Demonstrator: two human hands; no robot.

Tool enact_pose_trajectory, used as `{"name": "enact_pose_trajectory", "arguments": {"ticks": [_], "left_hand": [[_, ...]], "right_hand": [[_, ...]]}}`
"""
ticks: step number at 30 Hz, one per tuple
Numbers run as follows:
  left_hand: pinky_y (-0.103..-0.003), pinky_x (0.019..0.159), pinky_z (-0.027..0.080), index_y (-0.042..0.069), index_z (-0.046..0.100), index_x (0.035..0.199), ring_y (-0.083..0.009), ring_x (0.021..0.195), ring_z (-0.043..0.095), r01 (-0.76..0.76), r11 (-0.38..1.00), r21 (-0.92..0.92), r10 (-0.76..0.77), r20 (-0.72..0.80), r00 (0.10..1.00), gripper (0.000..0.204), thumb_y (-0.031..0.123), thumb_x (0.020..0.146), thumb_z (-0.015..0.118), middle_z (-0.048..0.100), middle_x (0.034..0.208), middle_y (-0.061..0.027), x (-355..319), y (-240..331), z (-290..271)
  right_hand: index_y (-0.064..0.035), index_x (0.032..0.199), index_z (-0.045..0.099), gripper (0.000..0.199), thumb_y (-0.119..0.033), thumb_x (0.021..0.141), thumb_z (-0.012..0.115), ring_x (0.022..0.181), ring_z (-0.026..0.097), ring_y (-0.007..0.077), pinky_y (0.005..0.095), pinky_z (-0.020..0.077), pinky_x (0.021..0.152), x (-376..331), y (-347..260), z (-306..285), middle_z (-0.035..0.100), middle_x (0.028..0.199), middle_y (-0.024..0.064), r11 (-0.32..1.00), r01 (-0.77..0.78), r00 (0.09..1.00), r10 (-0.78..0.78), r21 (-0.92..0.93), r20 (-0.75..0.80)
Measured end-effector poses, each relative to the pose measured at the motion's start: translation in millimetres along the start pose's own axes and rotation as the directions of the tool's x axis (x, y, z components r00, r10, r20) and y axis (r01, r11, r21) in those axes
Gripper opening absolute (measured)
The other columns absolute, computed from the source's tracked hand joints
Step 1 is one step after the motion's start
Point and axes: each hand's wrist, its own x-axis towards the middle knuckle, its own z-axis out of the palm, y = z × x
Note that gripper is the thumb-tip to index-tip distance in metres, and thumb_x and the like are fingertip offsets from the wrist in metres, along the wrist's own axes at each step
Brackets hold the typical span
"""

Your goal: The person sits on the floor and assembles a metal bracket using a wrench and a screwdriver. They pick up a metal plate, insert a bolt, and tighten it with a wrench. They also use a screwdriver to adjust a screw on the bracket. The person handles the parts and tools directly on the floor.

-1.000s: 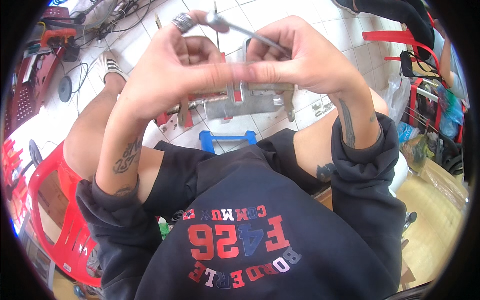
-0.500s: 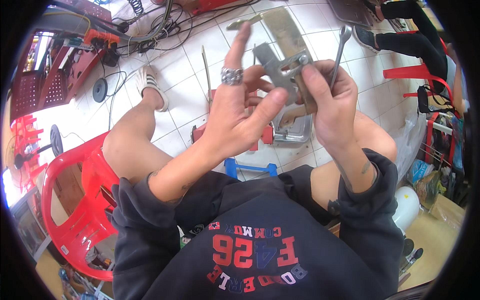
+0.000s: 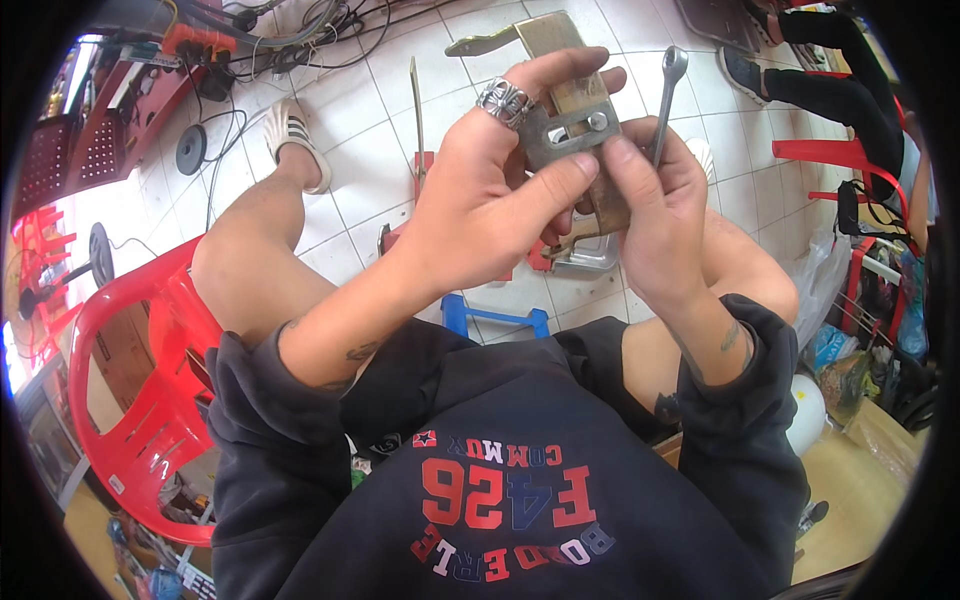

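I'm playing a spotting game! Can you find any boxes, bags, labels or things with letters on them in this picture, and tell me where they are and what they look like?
Printed chest design: on the person's dark sweatshirt, bottom middle; red, blue and white letters and numbers, seen upside down.
Brown cardboard box: left side, behind the red plastic chair; plain, rectangular.
Clear plastic bags: right edge, crumpled, with blue-green contents.
No screens can be made out.

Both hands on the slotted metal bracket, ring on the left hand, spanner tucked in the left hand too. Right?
Not quite. The head view shows the spanner in the right hand, its ring end sticking up past the fingers, not in the left. The rest stands: both hands are on the slotted metal bracket, and the ring is on the left hand.
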Motion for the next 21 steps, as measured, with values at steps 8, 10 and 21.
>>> {"name": "enact_pose_trajectory", "arguments": {"ticks": [8, 10, 21], "left_hand": [[-0.027, 0.096, 0.049, -0.005, 0.035, 0.146, -0.0164, 0.118, 0.058, -0.007, 0.999, 0.038, 0.011, -0.089, 0.996, 0.062, -0.003, 0.090, 0.062, 0.056, 0.138, -0.0175, 4, -9, -12], [-0.028, 0.095, 0.049, -0.005, 0.036, 0.146, -0.0158, 0.117, 0.058, -0.016, 0.999, 0.048, 0.020, -0.094, 0.995, 0.063, -0.003, 0.089, 0.062, 0.057, 0.138, -0.0173, 2, -15, -11], [-0.026, 0.082, 0.056, -0.006, 0.042, 0.142, -0.0153, 0.105, 0.064, 0.048, 0.983, 0.175, -0.027, -0.119, 0.992, 0.057, -0.004, 0.089, 0.062, 0.061, 0.129, -0.0159, 1, -13, -7]], "right_hand": [[0.0012, 0.111, 0.061, 0.025, -0.020, 0.105, 0.050, 0.077, 0.062, 0.0079, 0.0237, 0.0514, 0.067, 15, -8, -9, 0.066, 0.093, 0.0040, 0.963, -0.096, 0.994, 0.104, -0.250, 0.018], [0.0027, 0.107, 0.064, 0.021, -0.016, 0.103, 0.054, 0.076, 0.063, 0.0073, 0.0222, 0.0517, 0.069, 21, -4, -19, 0.067, 0.088, 0.0040, 0.947, -0.144, 0.982, 0.173, -0.288, 0.078], [0.0041, 0.107, 0.067, 0.032, -0.022, 0.106, 0.047, 0.054, 0.043, 0.0038, 0.0185, 0.0342, 0.051, 32, -13, -36, 0.059, 0.069, 0.0016, 0.943, 0.034, 0.999, -0.027, -0.330, 0.027]]}}
